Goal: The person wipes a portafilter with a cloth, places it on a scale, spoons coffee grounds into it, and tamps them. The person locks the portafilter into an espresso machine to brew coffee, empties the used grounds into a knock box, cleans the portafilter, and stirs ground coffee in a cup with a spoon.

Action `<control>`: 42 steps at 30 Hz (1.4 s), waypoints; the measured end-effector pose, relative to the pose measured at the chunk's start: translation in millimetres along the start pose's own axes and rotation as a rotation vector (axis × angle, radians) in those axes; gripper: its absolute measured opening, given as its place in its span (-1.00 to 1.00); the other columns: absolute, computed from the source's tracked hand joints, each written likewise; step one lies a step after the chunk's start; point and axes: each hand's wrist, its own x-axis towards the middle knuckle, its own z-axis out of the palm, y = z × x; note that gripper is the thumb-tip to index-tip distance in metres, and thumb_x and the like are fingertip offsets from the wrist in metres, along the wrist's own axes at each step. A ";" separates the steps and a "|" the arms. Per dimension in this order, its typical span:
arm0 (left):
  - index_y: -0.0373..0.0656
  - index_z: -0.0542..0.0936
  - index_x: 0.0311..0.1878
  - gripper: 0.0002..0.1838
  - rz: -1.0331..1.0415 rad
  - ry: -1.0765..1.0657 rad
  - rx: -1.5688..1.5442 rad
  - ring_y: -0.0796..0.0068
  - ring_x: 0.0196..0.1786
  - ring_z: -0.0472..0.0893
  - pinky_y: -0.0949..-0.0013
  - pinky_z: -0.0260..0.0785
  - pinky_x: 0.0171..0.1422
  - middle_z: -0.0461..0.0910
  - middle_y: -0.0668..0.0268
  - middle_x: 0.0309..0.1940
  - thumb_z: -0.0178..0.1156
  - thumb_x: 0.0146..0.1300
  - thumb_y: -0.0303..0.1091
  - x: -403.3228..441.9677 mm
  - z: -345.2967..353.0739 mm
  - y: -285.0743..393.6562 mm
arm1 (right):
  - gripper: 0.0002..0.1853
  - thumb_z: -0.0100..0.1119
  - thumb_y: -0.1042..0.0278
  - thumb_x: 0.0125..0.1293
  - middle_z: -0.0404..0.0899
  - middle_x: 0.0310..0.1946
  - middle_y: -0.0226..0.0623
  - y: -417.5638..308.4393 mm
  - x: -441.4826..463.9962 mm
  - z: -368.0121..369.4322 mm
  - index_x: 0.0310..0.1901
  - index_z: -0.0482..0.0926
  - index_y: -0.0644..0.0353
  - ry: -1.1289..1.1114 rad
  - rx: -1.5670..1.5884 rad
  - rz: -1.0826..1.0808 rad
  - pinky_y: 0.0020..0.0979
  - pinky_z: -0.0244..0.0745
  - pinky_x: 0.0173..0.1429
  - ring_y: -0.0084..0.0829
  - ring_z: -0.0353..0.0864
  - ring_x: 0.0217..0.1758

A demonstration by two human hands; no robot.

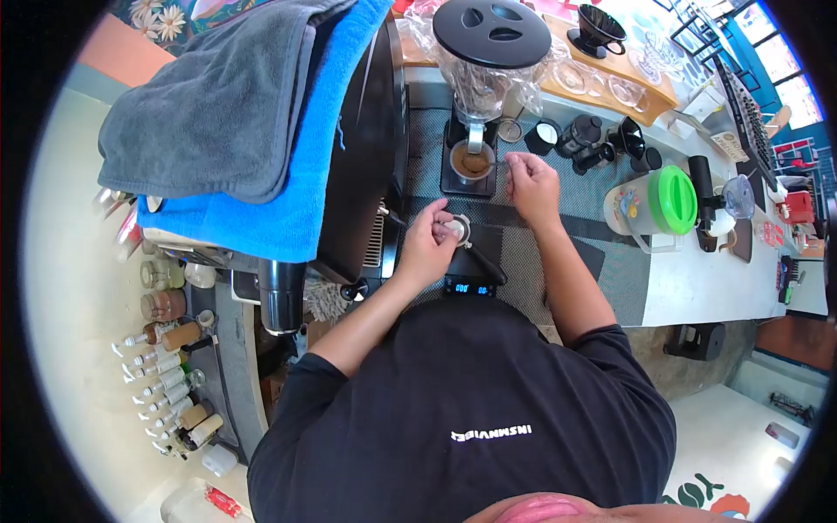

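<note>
My right hand (532,189) pinches the thin handle of what looks like a small spoon (498,164). Its tip reaches into a metal cup (471,177) of brown ground coffee (476,163), under the spout of a coffee grinder (475,138). My left hand (427,247) hovers beside a portafilter (485,263), fingers loosely bent and apart, with its fingertips at the basket's rim; whether they touch it I cannot tell. The portafilter's black handle points toward me. Near my body a scale (471,287) shows lit blue digits.
At left stands a black espresso machine (362,157) draped with grey (218,105) and blue (301,192) towels. Right of the grinder are black containers (582,132), a green-lidded pitcher (673,200) and a black dripper (600,33) on a wooden shelf (558,83). Several pump bottles (170,383) line the lower left.
</note>
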 end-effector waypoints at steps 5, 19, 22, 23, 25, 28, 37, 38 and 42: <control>-0.36 0.45 0.62 -0.31 -0.097 -0.038 -0.018 0.63 -0.11 0.61 0.44 0.60 0.10 0.69 0.29 0.08 0.43 0.47 -0.54 -21.0 -16.3 -7.5 | -0.70 0.29 0.21 0.74 0.69 -0.45 -0.48 -26.8 -13.4 -5.6 0.05 0.85 0.29 0.009 -0.028 -0.030 -0.45 0.49 -0.42 -0.66 0.60 -0.51; -0.30 0.40 0.68 -0.30 -0.225 -0.066 0.008 0.65 -0.02 0.60 0.47 0.56 0.19 0.63 0.26 0.19 0.37 0.53 -0.53 -52.9 -37.9 -0.5 | -0.74 0.27 0.30 0.77 0.71 -0.37 -0.47 16.1 -100.7 -5.6 0.15 0.81 0.32 -0.134 0.050 0.041 -0.53 0.52 -0.37 -0.68 0.62 -0.46; -0.30 0.40 0.68 -0.30 -0.236 -0.062 0.005 0.64 -0.02 0.61 0.45 0.57 0.19 0.64 0.26 0.18 0.37 0.53 -0.51 -54.2 -37.2 -4.6 | -0.76 0.28 0.34 0.75 0.71 -0.37 -0.47 32.0 -111.9 0.9 0.16 0.82 0.30 -0.149 0.026 0.074 -0.52 0.54 -0.36 -0.68 0.64 -0.44; -0.30 0.42 0.66 -0.31 -0.225 -0.055 0.016 0.61 -0.04 0.63 0.41 0.59 0.18 0.66 0.25 0.17 0.38 0.52 -0.50 -54.3 -37.5 -5.4 | -0.77 0.29 0.35 0.74 0.72 -0.37 -0.46 36.3 -113.9 3.2 0.16 0.83 0.30 -0.160 0.005 0.044 -0.51 0.55 -0.35 -0.67 0.64 -0.43; -0.31 0.45 0.63 -0.32 -0.204 -0.040 0.039 0.56 -0.08 0.66 0.35 0.65 0.15 0.69 0.23 0.14 0.40 0.50 -0.48 -54.3 -38.4 -4.3 | -0.79 0.31 0.37 0.72 0.73 -0.36 -0.44 45.3 -116.1 6.9 0.14 0.84 0.29 -0.181 -0.037 -0.015 -0.48 0.56 -0.33 -0.64 0.66 -0.43; -0.30 0.45 0.63 -0.31 -0.208 -0.034 0.062 0.55 -0.08 0.65 0.35 0.64 0.14 0.69 0.23 0.14 0.40 0.49 -0.49 -54.1 -39.8 -4.3 | -0.81 0.34 0.41 0.67 0.74 -0.32 -0.38 40.7 -115.9 4.7 0.12 0.86 0.28 -0.204 -0.148 -0.211 -0.43 0.59 -0.29 -0.57 0.68 -0.41; -0.31 0.45 0.63 -0.32 -0.207 -0.045 0.094 0.52 -0.10 0.67 0.32 0.65 0.14 0.69 0.21 0.13 0.40 0.49 -0.47 -52.4 -36.5 -4.9 | -0.73 0.27 0.30 0.76 0.71 -0.34 -0.42 39.3 -111.2 5.3 0.19 0.80 0.32 -0.113 0.174 0.243 -0.48 0.56 -0.39 -0.61 0.66 -0.45; -0.33 0.45 0.62 -0.33 -0.211 -0.052 0.103 0.51 -0.10 0.68 0.31 0.65 0.14 0.69 0.20 0.13 0.40 0.50 -0.46 -50.7 -34.9 -2.9 | -0.72 0.26 0.28 0.77 0.72 -0.34 -0.42 41.1 -108.4 5.2 0.19 0.79 0.32 -0.111 0.213 0.333 -0.49 0.56 -0.41 -0.62 0.66 -0.46; -0.35 0.47 0.60 -0.34 -0.178 -0.047 0.124 0.50 -0.11 0.68 0.30 0.66 0.13 0.69 0.19 0.13 0.41 0.50 -0.44 -39.7 -27.0 3.4 | -0.71 0.25 0.27 0.77 0.72 -0.35 -0.41 42.2 -103.2 4.3 0.16 0.79 0.34 -0.135 0.123 0.293 -0.48 0.52 -0.47 -0.62 0.64 -0.49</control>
